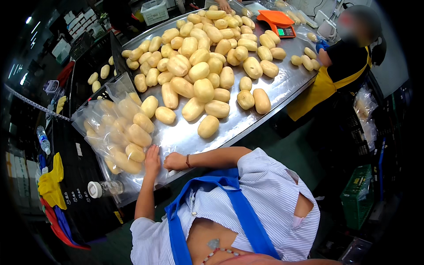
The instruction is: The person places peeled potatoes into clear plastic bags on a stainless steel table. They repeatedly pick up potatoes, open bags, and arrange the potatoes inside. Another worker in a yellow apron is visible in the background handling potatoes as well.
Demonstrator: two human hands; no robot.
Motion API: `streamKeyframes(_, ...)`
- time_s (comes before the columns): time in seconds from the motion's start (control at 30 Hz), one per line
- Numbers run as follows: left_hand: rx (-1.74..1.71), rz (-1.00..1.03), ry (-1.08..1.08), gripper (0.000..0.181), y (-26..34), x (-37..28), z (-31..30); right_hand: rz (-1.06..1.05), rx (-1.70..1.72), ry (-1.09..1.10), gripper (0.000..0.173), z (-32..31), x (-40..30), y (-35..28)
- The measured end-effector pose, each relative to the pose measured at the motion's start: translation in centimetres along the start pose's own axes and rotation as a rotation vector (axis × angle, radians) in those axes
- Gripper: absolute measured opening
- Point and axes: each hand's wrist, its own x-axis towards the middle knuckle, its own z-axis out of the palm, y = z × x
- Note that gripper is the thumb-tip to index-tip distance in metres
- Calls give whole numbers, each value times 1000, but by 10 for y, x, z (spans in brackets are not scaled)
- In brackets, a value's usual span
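Observation:
On a metal table (185,139) lies a large heap of pale yellow, peeled root vegetables or tubers (198,69). Clear plastic bags (122,132) filled with the same vegetables lie at its left end. My left hand (153,160) rests flat against the right edge of the bags, fingers extended. Beside it, my right hand (174,161) is curled near the table's front edge, over clear plastic; whether it pinches the film cannot be seen. A small white thing shows just below my right hand. The vegetable nearest my hands outside the bags lies up and to the right.
An orange scale (276,23) stands at the table's far side. A person in a yellow apron (318,89) works at the right; another person's hand (225,6) reaches in at the top. A lidded clear jar (106,188) stands left of my forearm. Black crates border the left side.

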Motion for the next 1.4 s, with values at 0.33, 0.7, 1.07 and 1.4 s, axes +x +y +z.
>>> streamKeyframes(0.33, -124, -347, -170, 54, 3, 15, -16, -109, 108, 14, 22, -21, 0, 10)
streamKeyframes(0.7, -257, -288, -92, 50, -12, 11, -8, -96, 231, 19, 17, -100, -63, 19)
streamKeyframes(1.07, 11, -165, -120, 48, -14, 3, -23, 119, 184, -77, 17, -145, -140, 40)
streamKeyframes(1.4, -300, -403, -14, 37, 21, 4, -7, 204, 240, 161, 9, -155, -123, 22)
